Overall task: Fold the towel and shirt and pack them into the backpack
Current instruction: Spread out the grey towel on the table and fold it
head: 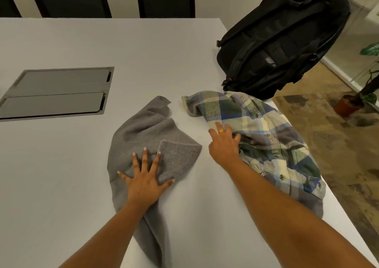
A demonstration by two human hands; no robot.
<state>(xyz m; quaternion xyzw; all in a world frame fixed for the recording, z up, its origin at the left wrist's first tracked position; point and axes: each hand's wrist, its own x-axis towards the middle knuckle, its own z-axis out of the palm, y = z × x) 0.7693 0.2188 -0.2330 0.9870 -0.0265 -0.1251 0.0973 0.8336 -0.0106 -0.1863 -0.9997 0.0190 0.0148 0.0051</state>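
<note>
The left hand [144, 182] lies flat with fingers spread on the grey towel [151, 136], pressing its lower middle part; the towel sits crumpled at the centre of the frame on the white worktop [82, 185], one end trailing toward the bottom edge. The right hand [223, 144], fingers loosely extended and gripping nothing, rests on the left edge of the plaid shirt [264, 128], which lies rumpled right of centre along the worktop's right edge. The black backpack [279, 42] stands in the upper right, just above the shirt.
</note>
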